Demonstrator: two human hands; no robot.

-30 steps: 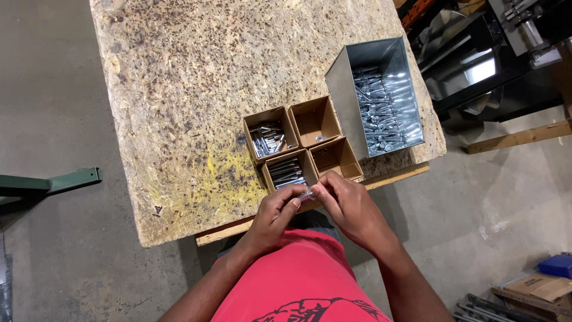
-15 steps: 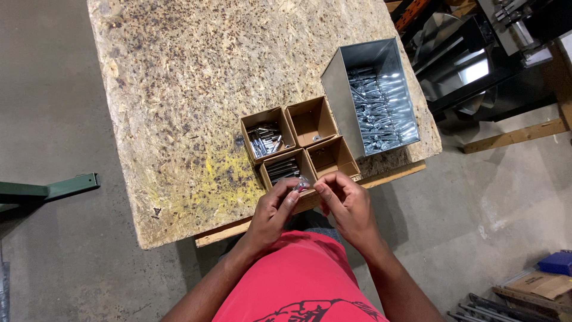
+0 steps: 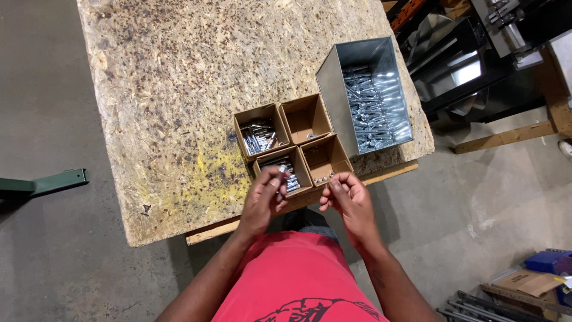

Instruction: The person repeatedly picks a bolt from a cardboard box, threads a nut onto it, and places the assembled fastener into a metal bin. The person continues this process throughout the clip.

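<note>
Four small open cardboard boxes sit in a square near the front edge of a chipboard table (image 3: 179,89). My left hand (image 3: 262,200) holds a small metal bolt (image 3: 281,170) over the front left box (image 3: 285,170), which holds metal parts. My right hand (image 3: 348,200) pinches something small, too tiny to make out, at the front right box (image 3: 326,158), where a few small bits lie. The back left box (image 3: 259,134) holds bolts. The back right box (image 3: 305,118) looks nearly empty.
A tall grey metal bin (image 3: 366,98) full of shiny bolts stands to the right of the boxes at the table's right edge. Dark metal equipment (image 3: 476,53) is beyond the table. A green metal bar (image 3: 44,183) lies on the floor at left. Boxes (image 3: 530,280) sit at lower right.
My hands were together at the table's edge; they have drawn apart, the left one rising with a bolt over the front left box, the right shifting right.
</note>
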